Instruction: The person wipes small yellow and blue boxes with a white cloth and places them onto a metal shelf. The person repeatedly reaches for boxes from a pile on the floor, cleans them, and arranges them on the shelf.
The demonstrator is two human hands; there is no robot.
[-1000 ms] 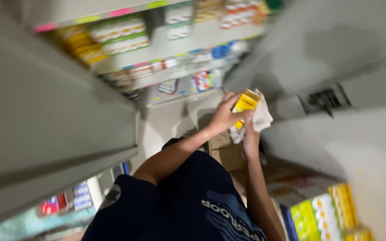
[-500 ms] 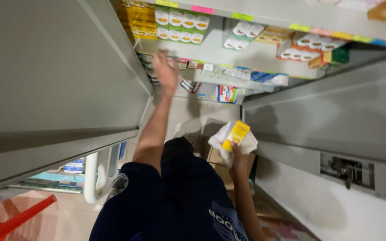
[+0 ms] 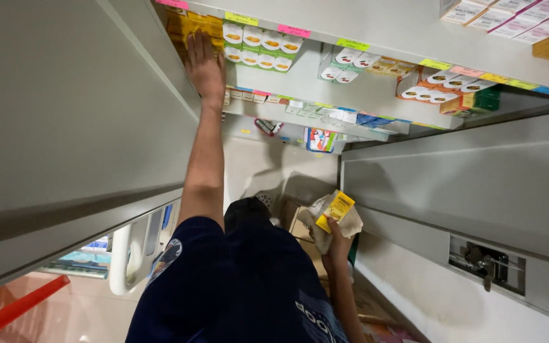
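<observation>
My left hand (image 3: 204, 63) is stretched out to the shelf, fingers apart, lying against a row of yellow boxes (image 3: 189, 25) at its left end. It holds nothing that I can see. My right hand (image 3: 335, 234) is close to my body and grips a small yellow box (image 3: 337, 209) together with a crumpled white cloth (image 3: 352, 222). Green-and-white boxes (image 3: 262, 44) stand just right of my left hand on the same shelf.
Shelves (image 3: 376, 82) with several rows of small boxes and coloured edge labels span the far side. A grey cabinet (image 3: 452, 190) with a metal latch (image 3: 484, 262) is at the right, a grey panel (image 3: 65, 127) at the left. A cardboard box (image 3: 297, 219) and an orange stool (image 3: 7, 317) are on the floor.
My left hand let go of the yellow box and reached out to the yellow boxes on the shelf. My right hand kept the box and cloth and came down toward my body.
</observation>
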